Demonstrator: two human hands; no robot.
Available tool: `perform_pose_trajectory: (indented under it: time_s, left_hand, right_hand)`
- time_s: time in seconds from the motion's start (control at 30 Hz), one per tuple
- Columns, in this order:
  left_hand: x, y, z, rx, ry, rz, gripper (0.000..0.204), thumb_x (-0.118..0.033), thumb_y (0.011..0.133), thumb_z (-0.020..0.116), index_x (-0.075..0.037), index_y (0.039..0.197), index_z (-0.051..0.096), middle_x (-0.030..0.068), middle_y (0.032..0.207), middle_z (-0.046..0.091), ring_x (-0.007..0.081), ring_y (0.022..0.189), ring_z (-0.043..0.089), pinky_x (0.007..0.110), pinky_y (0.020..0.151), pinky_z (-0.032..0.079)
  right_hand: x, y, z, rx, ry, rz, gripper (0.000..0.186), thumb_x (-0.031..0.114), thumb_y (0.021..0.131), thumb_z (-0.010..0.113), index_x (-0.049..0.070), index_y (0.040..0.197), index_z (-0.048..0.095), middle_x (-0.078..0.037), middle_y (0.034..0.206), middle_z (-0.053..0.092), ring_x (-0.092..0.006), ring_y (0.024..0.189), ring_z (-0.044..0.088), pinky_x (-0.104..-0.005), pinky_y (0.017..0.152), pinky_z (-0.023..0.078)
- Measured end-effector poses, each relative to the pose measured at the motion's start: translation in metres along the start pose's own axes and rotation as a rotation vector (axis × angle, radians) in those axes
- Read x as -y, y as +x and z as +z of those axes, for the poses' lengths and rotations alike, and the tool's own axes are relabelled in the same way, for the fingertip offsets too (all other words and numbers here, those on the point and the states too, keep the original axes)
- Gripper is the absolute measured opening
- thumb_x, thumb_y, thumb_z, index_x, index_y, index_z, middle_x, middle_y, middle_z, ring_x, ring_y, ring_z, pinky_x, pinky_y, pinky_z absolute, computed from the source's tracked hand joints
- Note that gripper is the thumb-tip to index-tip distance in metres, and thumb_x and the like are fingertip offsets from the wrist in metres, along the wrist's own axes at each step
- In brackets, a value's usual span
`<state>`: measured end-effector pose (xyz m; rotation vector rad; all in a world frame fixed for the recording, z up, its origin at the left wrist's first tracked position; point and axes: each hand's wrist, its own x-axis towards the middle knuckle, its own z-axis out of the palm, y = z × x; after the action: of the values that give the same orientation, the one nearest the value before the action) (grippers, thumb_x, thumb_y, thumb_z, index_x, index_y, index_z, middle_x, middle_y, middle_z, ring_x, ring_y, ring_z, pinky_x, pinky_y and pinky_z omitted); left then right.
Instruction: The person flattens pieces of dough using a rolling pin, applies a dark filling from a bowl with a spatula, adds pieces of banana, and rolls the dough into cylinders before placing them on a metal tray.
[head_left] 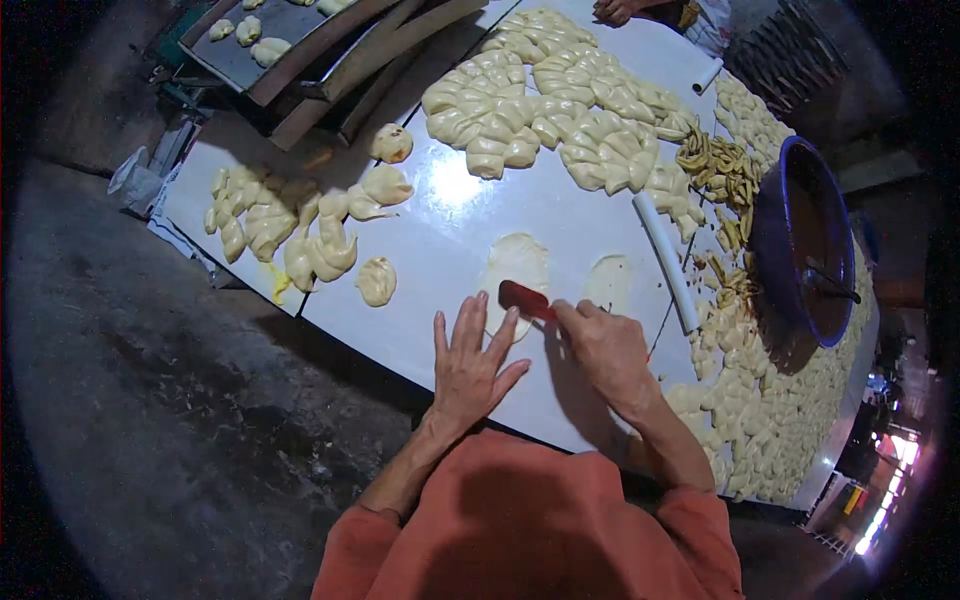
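Observation:
A flattened oval of dough (521, 260) lies on the white tabletop in front of me. My right hand (608, 352) is closed round the handle of a small red spatula (523, 299), whose blade is over the oval. My left hand (466, 362) is open, fingers spread, with its fingertips at the dough's near left edge. Beside my right hand lies a second flat dough oval (607, 283), partly hidden by that hand. A round dough piece (377, 281) sits to the left. Whether the blade carries any filling cannot be made out.
Right of the ovals lies a white rod (665, 262). A purple basin (787, 200) holds brown filling and a dark-handled utensil. Yellowish strips (722, 172) lie beside it. Dough pieces (590, 90) cover the far and right table. Stacked trays (300, 75) stand far left; another person's hand (620, 10) shows beyond.

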<state>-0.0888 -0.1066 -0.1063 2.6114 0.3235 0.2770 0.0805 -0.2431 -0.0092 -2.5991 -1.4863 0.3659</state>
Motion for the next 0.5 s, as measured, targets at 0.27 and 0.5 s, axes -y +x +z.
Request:
perform_pose_trajectory:
  time_s: [0.27, 0.5]
  left_hand:
    - [0.007, 0.021, -0.004, 0.139, 0.132, -0.064, 0.089, -0.066, 0.098, 0.056, -0.011, 0.164, 0.034, 0.0334, 0.169, 0.018, 0.0505, 0.158, 0.014, 0.078, 0.118, 0.003]
    - [0.015, 0.001, -0.011, 0.15, 0.093, -0.011, 0.077, -0.059, 0.098, 0.062, -0.023, 0.163, 0.04, 0.0276, 0.171, 0.018, 0.0469, 0.159, 0.015, 0.079, 0.118, 0.008]
  right_hand:
    - [0.002, -0.011, 0.004, -0.071, 0.087, 0.194, 0.015, 0.022, 0.099, 0.067, 0.01, 0.107, 0.066, -0.014, 0.088, 0.069, -0.0361, 0.073, 0.072, -0.0486, 0.062, 0.058]
    - [-0.002, -0.015, 0.019, -0.188, 0.095, 0.216, 0.022, 0.026, 0.096, 0.073, 0.013, 0.114, 0.074, -0.01, 0.085, 0.071, -0.0309, 0.069, 0.071, -0.0411, 0.06, 0.054]
